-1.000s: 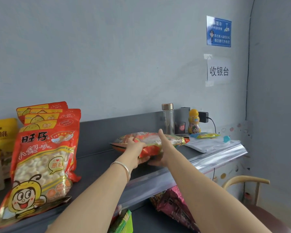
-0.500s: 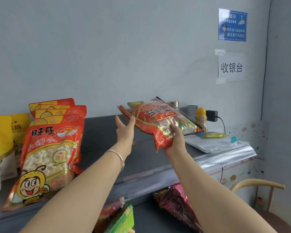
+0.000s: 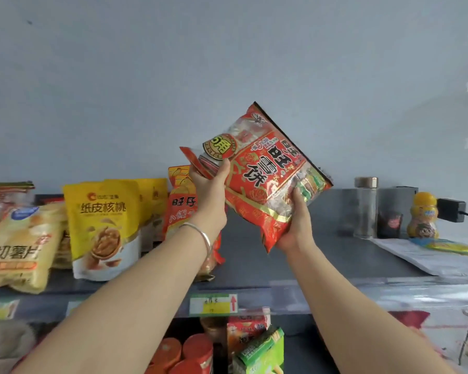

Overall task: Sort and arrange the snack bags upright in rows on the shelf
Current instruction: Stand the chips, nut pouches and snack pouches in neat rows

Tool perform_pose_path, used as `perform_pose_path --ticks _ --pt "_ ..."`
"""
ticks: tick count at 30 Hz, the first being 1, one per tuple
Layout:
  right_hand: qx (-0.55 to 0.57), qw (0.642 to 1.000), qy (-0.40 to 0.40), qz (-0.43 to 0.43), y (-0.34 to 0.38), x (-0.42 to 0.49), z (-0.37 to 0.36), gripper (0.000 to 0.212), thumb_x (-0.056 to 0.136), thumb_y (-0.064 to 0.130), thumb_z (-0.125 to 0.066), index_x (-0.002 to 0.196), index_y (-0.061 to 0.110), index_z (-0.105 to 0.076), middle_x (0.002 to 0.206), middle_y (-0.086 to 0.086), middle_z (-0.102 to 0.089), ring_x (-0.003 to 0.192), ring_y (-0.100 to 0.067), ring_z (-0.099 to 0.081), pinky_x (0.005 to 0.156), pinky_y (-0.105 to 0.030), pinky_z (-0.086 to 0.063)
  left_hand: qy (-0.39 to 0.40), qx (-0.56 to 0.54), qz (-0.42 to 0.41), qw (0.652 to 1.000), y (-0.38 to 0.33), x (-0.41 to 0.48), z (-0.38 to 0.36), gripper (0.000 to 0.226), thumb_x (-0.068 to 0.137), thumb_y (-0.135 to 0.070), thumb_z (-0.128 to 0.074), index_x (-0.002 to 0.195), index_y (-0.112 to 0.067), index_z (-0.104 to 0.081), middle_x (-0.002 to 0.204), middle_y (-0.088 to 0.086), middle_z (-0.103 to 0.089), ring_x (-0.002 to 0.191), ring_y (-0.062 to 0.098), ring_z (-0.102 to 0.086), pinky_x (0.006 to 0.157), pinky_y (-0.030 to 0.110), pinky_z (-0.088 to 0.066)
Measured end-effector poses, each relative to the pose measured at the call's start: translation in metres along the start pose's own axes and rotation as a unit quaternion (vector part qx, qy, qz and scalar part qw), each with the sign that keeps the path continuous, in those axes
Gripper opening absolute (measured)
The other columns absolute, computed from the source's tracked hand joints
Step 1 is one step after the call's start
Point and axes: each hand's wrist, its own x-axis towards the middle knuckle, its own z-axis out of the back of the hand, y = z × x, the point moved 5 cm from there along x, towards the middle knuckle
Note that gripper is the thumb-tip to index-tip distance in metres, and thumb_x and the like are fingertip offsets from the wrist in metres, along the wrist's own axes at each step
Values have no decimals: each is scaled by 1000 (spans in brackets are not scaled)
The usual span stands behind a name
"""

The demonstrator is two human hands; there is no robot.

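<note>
Yellow bags (image 3: 103, 225) stand upright already; my left hand (image 3: 210, 190) and right hand (image 3: 295, 225) grip the red snack bag (image 3: 268, 168) above the shelf (image 3: 295, 256), unplaced.

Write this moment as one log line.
red snack bag: held tilted above shelf | left hand: grips upper edge | right hand: grips lower end

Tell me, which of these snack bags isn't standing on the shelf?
The big red bag: the left hand and right hand hold it tilted above the shelf, while the yellow walnut bag and the rest sit on it.
</note>
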Motion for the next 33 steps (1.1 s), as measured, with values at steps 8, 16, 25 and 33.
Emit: perform_pose_path --ticks 8,16,25,33 --pt "-53 995 62 -64 -137 -28 -126 39 88 47 -59 116 21 -65 106 -8 -74 93 -30 -71 90 -47 -53 -96 -22 -54 994 -97 -10 182 64 82 -36 -70 133 -27 -33 125 1 -58 110 21 -60 95 48 -49" --pt "-106 978 130 -124 -303 -74 -239 56 80 39 -71 131 21 -54 120 -13 -68 104 -38 -67 83 -55 -54 -216 22 17 976 -157 -32 394 113 48 -75 -72 142 -38 -21 146 3 -41 128 29 -46 100 59 -39" --pt "-128 968 164 -141 -434 -92 -317 33 91 22 -63 122 26 -52 110 -13 -70 96 -36 -69 81 -54 -55 -283 27 35 958 -187 -37 549 79 80 -35 -71 143 -35 -24 141 5 -45 119 31 -53 83 58 -52" --pt "-168 956 183 -155 -563 -62 -371 47 87 25 -70 129 23 -48 113 -12 -68 94 -33 -70 80 -52 -57 -312 167 38 934 -203 -7 668 63 88 -28 -65 141 -19 -33 135 6 -50 119 28 -53 87 40 -51"
